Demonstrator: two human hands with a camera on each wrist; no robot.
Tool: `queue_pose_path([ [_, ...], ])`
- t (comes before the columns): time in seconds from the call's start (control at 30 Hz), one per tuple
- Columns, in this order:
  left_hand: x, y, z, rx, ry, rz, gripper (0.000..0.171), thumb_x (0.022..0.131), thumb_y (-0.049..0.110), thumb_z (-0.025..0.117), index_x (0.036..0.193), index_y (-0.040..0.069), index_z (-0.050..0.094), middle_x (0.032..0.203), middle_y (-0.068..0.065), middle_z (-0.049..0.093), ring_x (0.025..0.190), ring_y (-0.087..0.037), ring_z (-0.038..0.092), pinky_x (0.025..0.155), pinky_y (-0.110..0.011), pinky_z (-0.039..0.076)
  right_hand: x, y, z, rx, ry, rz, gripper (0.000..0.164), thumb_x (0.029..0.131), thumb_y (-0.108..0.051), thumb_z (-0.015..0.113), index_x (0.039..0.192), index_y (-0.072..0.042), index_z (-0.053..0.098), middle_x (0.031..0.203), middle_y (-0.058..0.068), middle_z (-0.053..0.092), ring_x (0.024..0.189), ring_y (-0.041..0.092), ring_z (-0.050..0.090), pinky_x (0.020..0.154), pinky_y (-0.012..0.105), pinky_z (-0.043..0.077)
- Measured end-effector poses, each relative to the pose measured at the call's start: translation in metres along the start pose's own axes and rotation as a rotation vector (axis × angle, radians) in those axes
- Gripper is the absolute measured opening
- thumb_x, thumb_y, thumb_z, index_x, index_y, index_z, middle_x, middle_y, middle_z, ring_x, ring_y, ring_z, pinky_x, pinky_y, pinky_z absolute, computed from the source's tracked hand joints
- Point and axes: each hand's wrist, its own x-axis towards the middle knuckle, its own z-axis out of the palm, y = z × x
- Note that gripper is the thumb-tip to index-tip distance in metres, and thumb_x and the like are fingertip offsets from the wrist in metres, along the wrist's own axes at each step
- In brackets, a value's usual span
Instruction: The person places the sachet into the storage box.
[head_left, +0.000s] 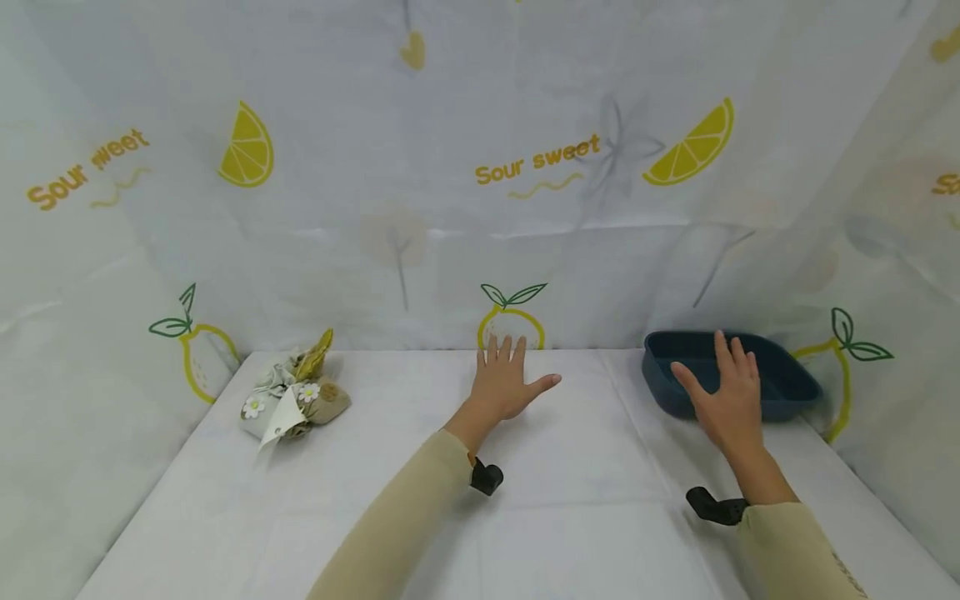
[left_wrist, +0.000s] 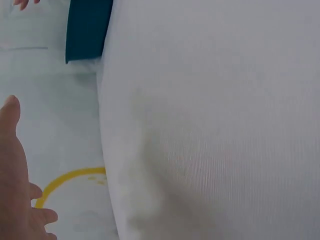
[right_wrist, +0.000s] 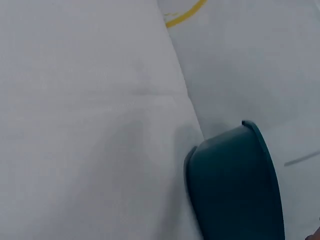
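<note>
My left hand (head_left: 501, 385) hovers over the middle of the white table with fingers spread and nothing in it. My right hand (head_left: 726, 398) has its fingers extended in front of the dark blue basin (head_left: 660, 383), hiding part of it; whether they touch I cannot tell. In the right wrist view the basin (right_wrist: 230, 185) shows its outer wall, and only a bit of the hand appears at the lower right edge. At the table's far left lies a cluster of small fabric pouches (head_left: 327, 403) with white daisies, a white tag and a yellow leaf-like piece.
A white cloth with lemon prints and lettering hangs as a backdrop (head_left: 330, 250) behind and beside the table. The white tabletop (head_left: 570, 533) has faint creases. A black wrist camera (head_left: 487, 478) sits on the left wrist, another wrist camera (head_left: 716, 507) on the right.
</note>
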Motion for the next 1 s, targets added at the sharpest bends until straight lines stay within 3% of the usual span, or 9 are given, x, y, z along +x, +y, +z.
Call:
queue_pose_path([
  [0.2, 0.003, 0.026, 0.020, -0.108, 0.006, 0.039, 0.092, 0.097, 0.075, 0.035, 0.164, 0.014, 0.017, 0.169, -0.015, 0.021, 0.159, -0.037, 0.009, 0.128, -0.054, 0.015, -0.013, 0.025, -0.002, 0.099, 0.186, 0.151, 0.093, 0.095, -0.050, 0.066, 0.164, -0.021, 0.012, 0.172, 0.013, 0.009, 0.160, 0.037, -0.001, 0.126, 0.063, 0.002],
  [0.43, 0.012, 0.055, 0.036, -0.187, 0.015, 0.043, 0.089, 0.098, 0.074, 0.035, 0.164, 0.016, 0.018, 0.169, -0.013, 0.022, 0.159, -0.034, 0.012, 0.129, -0.052, 0.016, -0.020, 0.049, 0.001, 0.195, 0.368, 0.204, 0.090, 0.094, -0.046, 0.069, 0.164, -0.023, 0.016, 0.171, 0.009, 0.011, 0.160, 0.029, 0.003, 0.129, 0.055, 0.004],
  [0.77, 0.021, 0.084, 0.054, -0.216, 0.037, 0.104, 0.086, 0.100, 0.070, 0.035, 0.164, 0.015, 0.017, 0.169, -0.011, 0.023, 0.158, -0.032, 0.019, 0.128, -0.048, 0.020, -0.020, 0.067, 0.002, 0.346, 0.425, 0.429, 0.080, 0.102, -0.048, 0.052, 0.165, -0.024, 0.009, 0.172, -0.001, 0.005, 0.159, 0.013, 0.002, 0.130, 0.032, 0.003],
  [0.9, 0.023, 0.099, 0.065, -0.325, 0.037, 0.116, 0.084, 0.101, 0.068, 0.037, 0.163, 0.014, 0.018, 0.168, -0.010, 0.027, 0.157, -0.028, 0.024, 0.128, -0.044, 0.023, -0.023, 0.070, -0.002, 0.358, 0.386, 0.486, 0.084, 0.101, -0.050, 0.053, 0.164, -0.029, 0.002, 0.173, -0.003, -0.002, 0.159, 0.012, -0.004, 0.130, 0.034, 0.001],
  [1.0, 0.024, 0.110, 0.077, -0.470, 0.018, 0.096, 0.083, 0.101, 0.066, 0.040, 0.163, 0.015, 0.018, 0.168, -0.006, 0.028, 0.156, -0.023, 0.027, 0.127, -0.038, 0.027, -0.024, 0.071, -0.003, 0.336, 0.368, 0.509, 0.087, 0.099, -0.050, 0.055, 0.164, -0.029, 0.000, 0.173, -0.001, -0.004, 0.159, 0.014, -0.006, 0.130, 0.036, 0.000],
])
